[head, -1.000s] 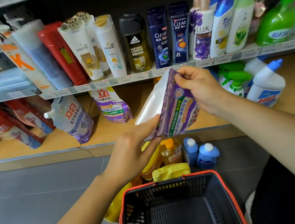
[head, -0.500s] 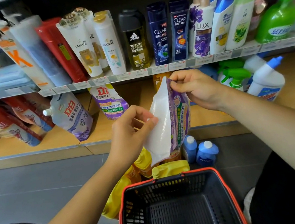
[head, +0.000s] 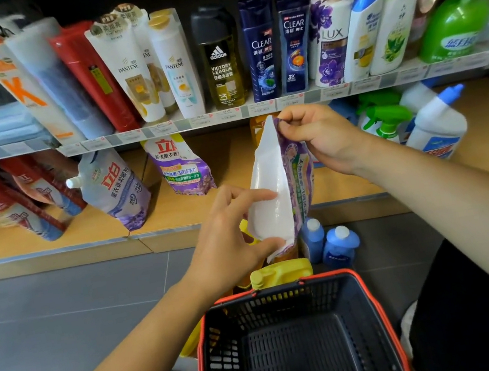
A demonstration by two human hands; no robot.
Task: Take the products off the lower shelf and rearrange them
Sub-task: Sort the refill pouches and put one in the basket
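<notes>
A purple and white detergent pouch point(head: 273, 190) hangs upright in front of the lower shelf point(head: 179, 228), its white back turned toward me. My right hand point(head: 323, 139) pinches its top edge. My left hand point(head: 229, 236) holds its lower part, thumb under the bottom corner and fingers against the white side. Two similar purple pouches stand on the lower shelf: one with a spout point(head: 114, 191) at left and one point(head: 180, 167) behind my left hand. Spray bottles point(head: 384, 119) and a white bottle with a blue cap point(head: 437, 127) stand at the shelf's right.
A black basket with a red rim point(head: 294, 338) sits open below my hands. Yellow jugs point(head: 278, 272) and blue bottles point(head: 338, 244) stand on the grey floor before the shelf. The upper shelf point(head: 224, 114) carries several shampoo bottles. Red pouches point(head: 6, 199) lean at far left.
The pouch has turned from printed side facing me to edge-on and upright, white back showing. My left hand shifted from flat under it to holding its lower part.
</notes>
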